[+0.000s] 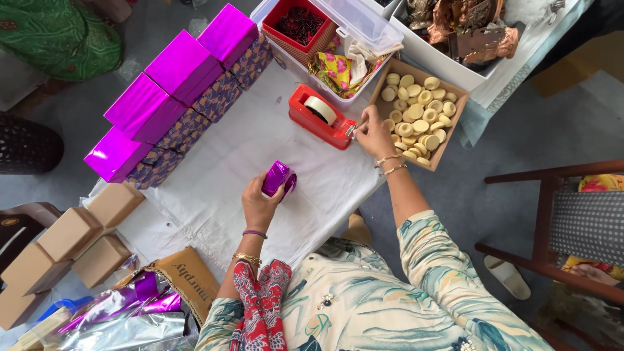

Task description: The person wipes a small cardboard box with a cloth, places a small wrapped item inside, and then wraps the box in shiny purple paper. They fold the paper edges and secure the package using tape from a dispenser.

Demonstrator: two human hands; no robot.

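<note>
A white cloth (pixel 221 162) is spread across the work surface. Along its far left edge, a row of purple foil-wrapped boxes (pixel 175 84) is lined up, touching one another, and plain brown cardboard boxes (pixel 71 234) are grouped at the near left corner. A clear plastic bin (pixel 383 29) holding a red container and coloured scraps is set at the far end, and beside it a shallow cardboard tray (pixel 455 127) is filled with pale round discs (pixel 416 114). A red tape dispenser (pixel 318 117) is placed on the cloth between bin and tray. Its cutter end is pinched by the right hand (pixel 374 133), fingers closed at the tape. A small item wrapped in purple foil (pixel 279 179) is gripped by the left hand (pixel 260 201) and held just over the middle of the cloth.
</note>
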